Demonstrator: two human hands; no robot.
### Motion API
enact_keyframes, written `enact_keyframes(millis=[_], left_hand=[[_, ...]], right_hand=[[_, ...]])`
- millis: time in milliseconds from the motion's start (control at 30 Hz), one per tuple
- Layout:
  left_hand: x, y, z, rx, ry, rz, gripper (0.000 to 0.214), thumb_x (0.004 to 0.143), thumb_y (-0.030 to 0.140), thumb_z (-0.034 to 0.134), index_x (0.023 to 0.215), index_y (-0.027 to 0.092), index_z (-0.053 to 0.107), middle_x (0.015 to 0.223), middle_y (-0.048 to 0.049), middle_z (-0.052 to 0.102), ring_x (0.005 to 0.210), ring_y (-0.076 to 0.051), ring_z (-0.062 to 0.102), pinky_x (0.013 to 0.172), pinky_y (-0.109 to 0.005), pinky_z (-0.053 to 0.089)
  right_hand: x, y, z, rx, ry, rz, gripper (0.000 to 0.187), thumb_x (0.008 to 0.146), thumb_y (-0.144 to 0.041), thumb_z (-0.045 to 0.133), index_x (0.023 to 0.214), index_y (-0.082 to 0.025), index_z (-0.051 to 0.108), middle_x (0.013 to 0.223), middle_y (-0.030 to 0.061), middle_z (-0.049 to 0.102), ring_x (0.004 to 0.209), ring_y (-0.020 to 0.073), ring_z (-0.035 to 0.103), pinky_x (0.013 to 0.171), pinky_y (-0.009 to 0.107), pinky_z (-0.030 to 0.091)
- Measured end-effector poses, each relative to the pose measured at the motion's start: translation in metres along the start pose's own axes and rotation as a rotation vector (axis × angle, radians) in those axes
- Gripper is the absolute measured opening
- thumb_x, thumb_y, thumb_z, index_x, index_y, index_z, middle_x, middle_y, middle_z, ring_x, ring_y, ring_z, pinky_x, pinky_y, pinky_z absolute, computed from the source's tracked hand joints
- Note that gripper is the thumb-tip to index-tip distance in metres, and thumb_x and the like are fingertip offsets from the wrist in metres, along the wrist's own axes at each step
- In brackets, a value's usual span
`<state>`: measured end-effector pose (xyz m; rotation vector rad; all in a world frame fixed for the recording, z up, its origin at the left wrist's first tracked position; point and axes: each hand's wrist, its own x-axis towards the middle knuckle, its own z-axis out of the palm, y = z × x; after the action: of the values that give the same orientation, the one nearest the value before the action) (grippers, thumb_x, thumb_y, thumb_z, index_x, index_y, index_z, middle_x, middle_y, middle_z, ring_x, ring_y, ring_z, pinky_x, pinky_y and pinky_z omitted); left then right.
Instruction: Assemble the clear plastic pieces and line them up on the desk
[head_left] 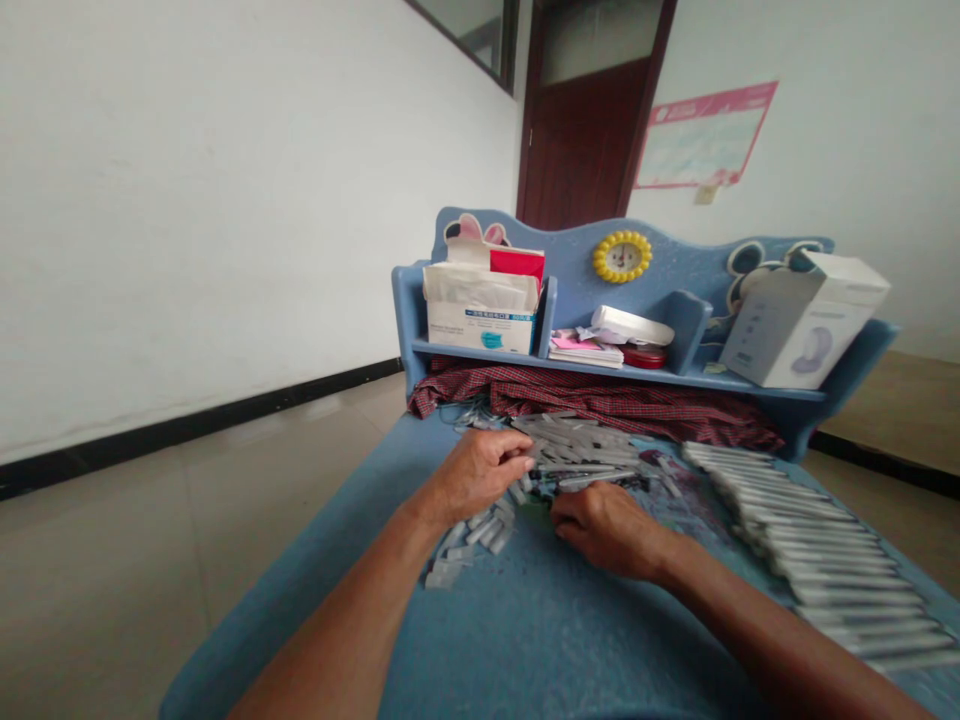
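Over the middle of the blue desk, my left hand is closed with thumb and fingers nearly together; anything between them is too small to tell. My right hand is closed just to its right and lower, knuckles up, its fingertips hidden beside small dark parts. Short translucent pen caps lie loose below my left hand. Beyond both hands is a heap of pale pen barrels. To the right, many similar pens lie side by side in a long slanting row.
At the desk's back, a blue shelf holds a mask box, papers, a red tin and a white box. A checked cloth is bunched beneath it. The blue desk ends at left above a tiled floor.
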<state>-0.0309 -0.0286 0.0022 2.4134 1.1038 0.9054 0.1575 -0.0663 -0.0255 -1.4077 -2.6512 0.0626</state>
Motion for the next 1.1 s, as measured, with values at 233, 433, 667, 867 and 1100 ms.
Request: enact_keyframes(millis=[233,433,667,867,1100], left_hand=[[0.001,-0.001,0.005,0.016,-0.066,0.024,0.019,0.076,0.023,0.049,0.083,0.014,0.063,0.066,0.0009,0.060,0.062,-0.010,0.054,0.058,-0.019,0.038],[0.000,0.005,0.005,0.027,-0.119,0.049,0.018,0.076,0.023,0.049,0.083,0.014,0.063,0.068,0.0005,0.060,0.064,-0.011,0.054,0.060,-0.020,0.038],[0.000,0.014,0.007,0.015,-0.173,0.075,0.017,0.077,0.023,0.047,0.081,0.015,0.062,0.067,0.0010,0.058,0.063,-0.011,0.051,0.060,-0.020,0.037],[-0.001,0.020,0.009,0.012,-0.200,0.070,0.017,0.077,0.023,0.047,0.080,0.014,0.061,0.065,0.0017,0.056,0.061,-0.010,0.049,0.058,-0.020,0.036],[-0.001,0.022,0.011,0.005,-0.249,0.063,0.016,0.078,0.019,0.045,0.075,0.014,0.059,0.062,0.0032,0.051,0.059,-0.008,0.045,0.056,-0.019,0.032]], right_hand=[[-0.003,0.006,0.003,0.158,0.015,-0.016,0.007,0.069,-0.017,0.052,0.069,-0.018,0.059,0.063,0.0000,0.058,0.058,0.0116,0.049,0.052,0.023,0.026],[-0.006,0.022,0.004,1.047,0.048,0.033,0.002,0.070,-0.016,0.056,0.072,-0.015,0.056,0.060,-0.0018,0.056,0.053,0.0094,0.051,0.047,0.019,0.035],[-0.007,0.036,-0.002,1.657,0.154,0.008,0.016,0.067,-0.020,0.067,0.076,-0.013,0.056,0.076,0.0070,0.067,0.059,0.0150,0.063,0.047,0.022,0.046],[-0.005,0.036,-0.001,1.719,0.227,0.015,0.020,0.068,-0.022,0.068,0.083,-0.013,0.059,0.073,0.0069,0.068,0.059,0.0160,0.064,0.047,0.023,0.048],[-0.004,0.031,-0.001,1.649,0.312,0.053,0.018,0.067,-0.024,0.069,0.078,-0.013,0.061,0.068,0.0055,0.068,0.055,0.0147,0.064,0.046,0.022,0.047]])
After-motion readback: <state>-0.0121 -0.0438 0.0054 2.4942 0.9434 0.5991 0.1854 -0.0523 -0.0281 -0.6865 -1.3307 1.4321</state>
